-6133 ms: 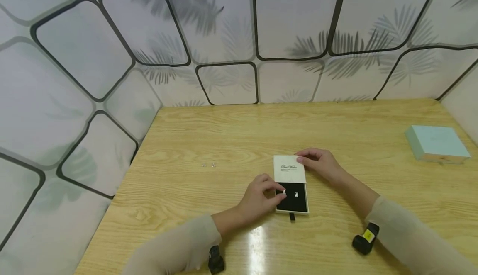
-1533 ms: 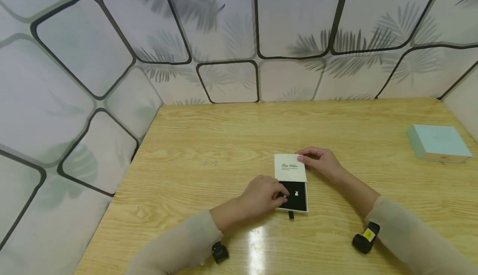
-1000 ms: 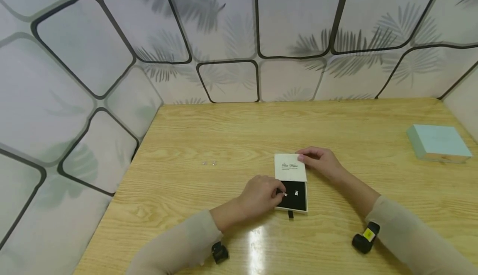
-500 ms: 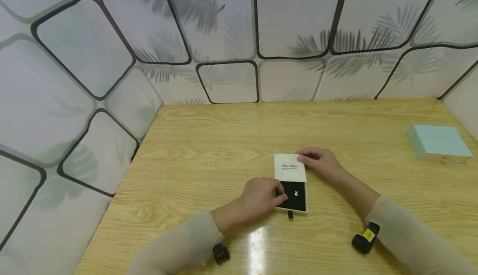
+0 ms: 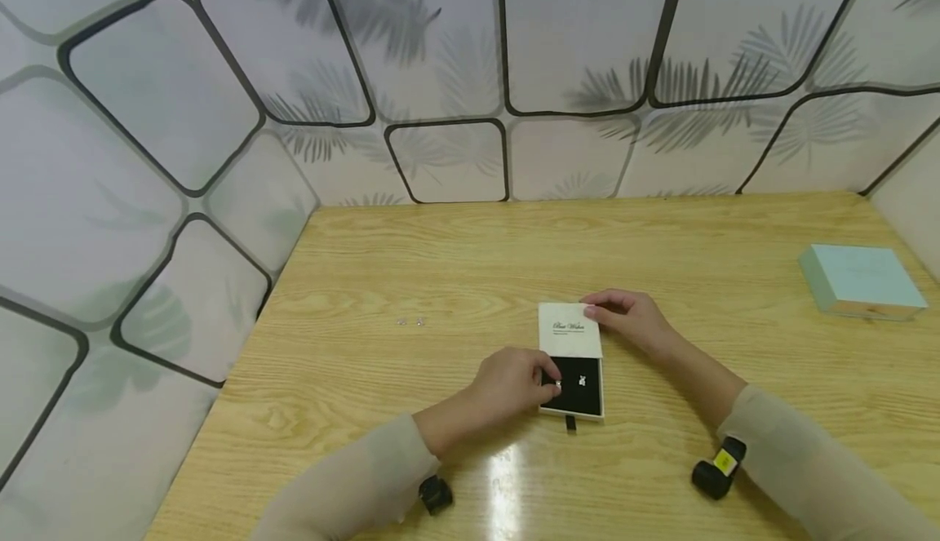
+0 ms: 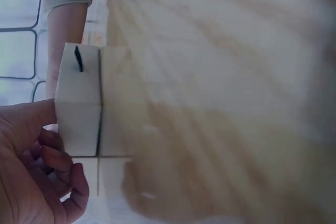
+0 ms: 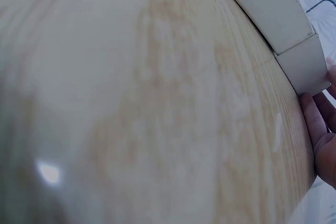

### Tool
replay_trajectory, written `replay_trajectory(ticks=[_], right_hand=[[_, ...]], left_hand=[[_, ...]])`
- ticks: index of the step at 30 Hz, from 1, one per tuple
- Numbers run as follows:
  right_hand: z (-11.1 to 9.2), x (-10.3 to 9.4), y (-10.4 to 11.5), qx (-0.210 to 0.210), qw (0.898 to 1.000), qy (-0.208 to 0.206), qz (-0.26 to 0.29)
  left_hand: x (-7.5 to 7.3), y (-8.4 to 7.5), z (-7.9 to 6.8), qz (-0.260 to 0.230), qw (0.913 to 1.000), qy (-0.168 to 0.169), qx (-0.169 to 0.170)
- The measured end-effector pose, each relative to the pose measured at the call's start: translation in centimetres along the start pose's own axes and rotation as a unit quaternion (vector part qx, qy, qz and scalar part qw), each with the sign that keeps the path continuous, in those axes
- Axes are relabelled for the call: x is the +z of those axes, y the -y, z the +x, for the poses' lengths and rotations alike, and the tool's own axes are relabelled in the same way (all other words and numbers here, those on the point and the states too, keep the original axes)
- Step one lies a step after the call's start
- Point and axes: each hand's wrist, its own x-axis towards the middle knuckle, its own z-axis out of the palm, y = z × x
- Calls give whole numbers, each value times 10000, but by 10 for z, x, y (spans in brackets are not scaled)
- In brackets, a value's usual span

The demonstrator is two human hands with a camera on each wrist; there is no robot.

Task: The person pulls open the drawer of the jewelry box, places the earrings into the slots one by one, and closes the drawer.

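A white slide-out jewelry box (image 5: 569,331) lies on the table, its lid printed "Best Wishes" and its drawer pulled partway toward me. Black padding (image 5: 580,404) lines the drawer, and a small silver earring (image 5: 583,380) sits on its right side. With thumb and index finger, my left hand (image 5: 510,382) pinches a second small silver earring (image 5: 558,383) over the padding's left side. My right hand (image 5: 627,319) grips the far right corner of the box. From the left wrist, the box's front with its black pull tab (image 6: 79,59) shows beside my fingers, while the earrings are hidden.
Two tiny clear or silvery pieces (image 5: 411,322) lie on the wooden table (image 5: 411,263) to the left of the box. A pale blue box (image 5: 861,280) stands at the far right, near the patterned wall.
My left fingers have worked over the left side of the drawer, shifting only slightly; the earring between them, hidden 1.5 s ago, shows again. My right hand and the box stay nearly in place.
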Motion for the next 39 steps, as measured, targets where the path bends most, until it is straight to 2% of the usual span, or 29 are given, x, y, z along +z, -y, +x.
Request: replay_trajectory(ticks=[10,17,24,31,39], right_hand=[[-1,1,3,-37,10000,18,1],[-1,2,3,-12,10000,31,-27],[-2,1,4,3,10000,14,-28],[-1,1,5,-13,10000,71,32],[-2,0,5,-20,10000,90,-31]], left_hand=[[0,1,2,-34,9998,36,-189],[0,2,3,72,9998,112,-165],[1,3,4,267,9996,18,23],[1,4,3,123,9999,-24,-44],[3,0,1,234,9995,-184,-66]])
